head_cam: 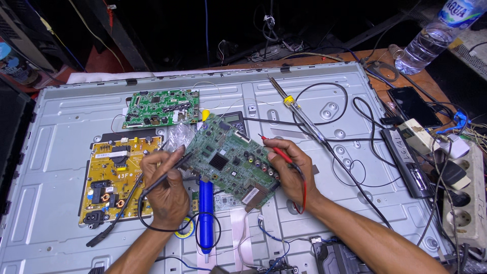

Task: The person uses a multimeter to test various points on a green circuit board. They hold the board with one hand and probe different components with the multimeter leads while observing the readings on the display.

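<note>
A loose green circuit board (229, 161) lies tilted on the grey metal back panel (66, 106) of a flat screen. My left hand (165, 192) grips a black test probe (167, 173) whose tip rests at the board's left edge. My right hand (291, 171) holds a red test probe (276, 149) with its tip at the board's upper right side, the fingers also steadying that edge. A blue desoldering pump (205, 208) lies under the board between my hands.
A yellow power board (117, 180) and a second green board (162, 107) are mounted on the panel at the left. A soldering iron (297, 107), black cables, a power strip (464, 200), a dark phone (412, 105) and a water bottle (431, 38) lie to the right.
</note>
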